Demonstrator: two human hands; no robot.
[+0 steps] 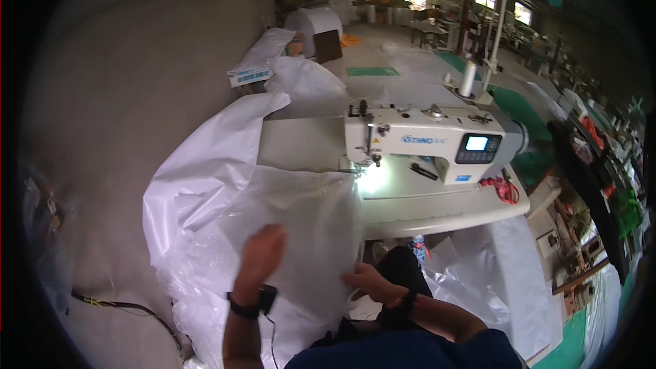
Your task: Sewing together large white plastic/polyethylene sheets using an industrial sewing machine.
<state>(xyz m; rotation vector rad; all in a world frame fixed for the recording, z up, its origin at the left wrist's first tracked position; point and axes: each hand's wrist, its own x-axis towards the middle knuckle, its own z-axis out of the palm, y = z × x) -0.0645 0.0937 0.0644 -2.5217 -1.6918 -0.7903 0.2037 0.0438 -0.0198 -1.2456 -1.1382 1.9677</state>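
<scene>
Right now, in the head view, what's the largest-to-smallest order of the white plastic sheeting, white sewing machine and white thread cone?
1. White plastic sheeting
2. White sewing machine
3. White thread cone

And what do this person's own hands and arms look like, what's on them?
Both hands, left and right, are gloveless, the left blurred. The left wrist wears a black strap with a dark boxy piece and thin cable; the right, a black band. The forearms are bare, with a dark blue sleeve at right.
</scene>
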